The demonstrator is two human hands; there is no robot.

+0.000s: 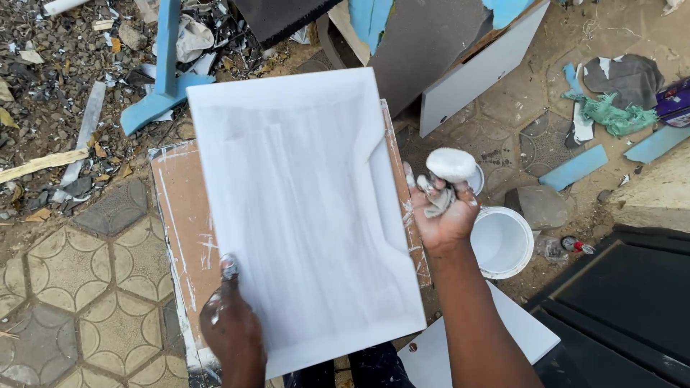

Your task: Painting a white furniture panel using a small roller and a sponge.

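While my left hand (231, 330) pinches the near left edge of the white-coated rectangular panel (302, 208), resting on a brown board (183, 215), my right hand (442, 208) clenches a paint-soaked rag wad (451, 165) beside its right edge, above a white paint bucket (503, 241).

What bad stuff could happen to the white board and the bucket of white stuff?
The left hand grips the white panel only at its lower edge, so the panel could tip or slide off the brown board beneath it. The right hand holds a paint-soaked pad right beside the freshly coated face, so it might drip or smear it. The open white bucket sits close to that arm and could be knocked over.
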